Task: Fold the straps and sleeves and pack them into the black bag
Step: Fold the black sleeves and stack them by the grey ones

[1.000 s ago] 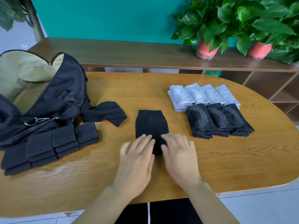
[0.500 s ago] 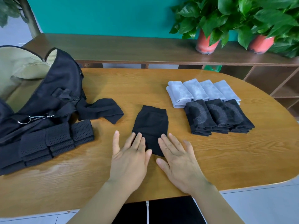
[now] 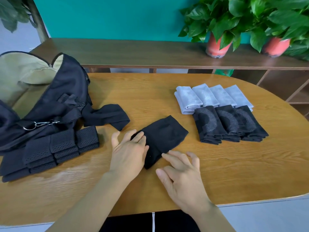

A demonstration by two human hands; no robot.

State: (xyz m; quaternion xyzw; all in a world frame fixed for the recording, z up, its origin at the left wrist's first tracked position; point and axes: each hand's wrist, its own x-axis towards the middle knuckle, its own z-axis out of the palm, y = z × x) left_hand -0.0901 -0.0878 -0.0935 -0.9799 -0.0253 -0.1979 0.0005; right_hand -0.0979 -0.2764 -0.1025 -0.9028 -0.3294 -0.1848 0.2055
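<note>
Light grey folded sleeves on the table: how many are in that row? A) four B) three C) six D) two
A: four light grey folded sleeves lie side by side in one row, just behind the three black patterned sleeves.
</note>
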